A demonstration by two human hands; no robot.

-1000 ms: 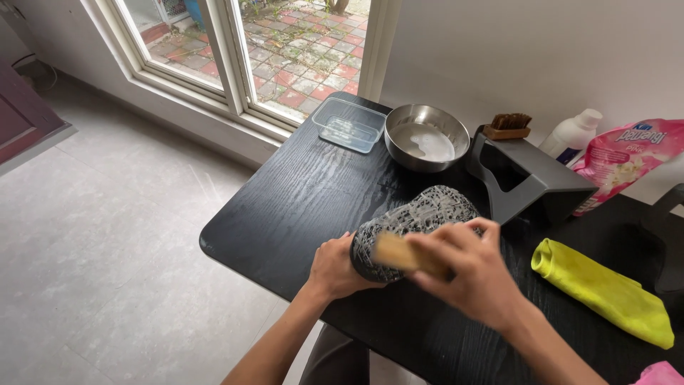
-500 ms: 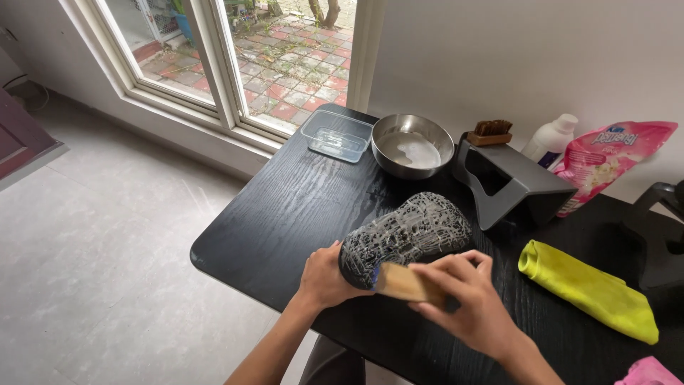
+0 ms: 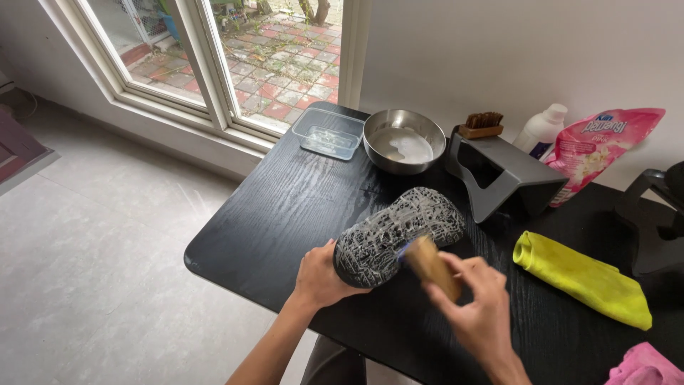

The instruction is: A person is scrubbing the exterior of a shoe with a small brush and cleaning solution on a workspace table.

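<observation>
- here, a dark shoe (image 3: 399,232) is laid sole-up, its long axis slanting from the near left to the metal bowl (image 3: 404,140).
- its near end is clasped by the left hand (image 3: 320,274).
- a wooden brush (image 3: 429,262) is gripped by the right hand (image 3: 484,306), nearer the sole's middle.

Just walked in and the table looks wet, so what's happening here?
A person is scrubbing a shoe that lies sole-up, covered in white suds, on a black table. The left hand steadies its near end, while the right hand presses a wooden-backed brush against the sole. Behind the shoe are a metal bowl with soapy liquid, a clear plastic tub and a second brush on a grey stand. A yellow cloth lies to the right.
</observation>
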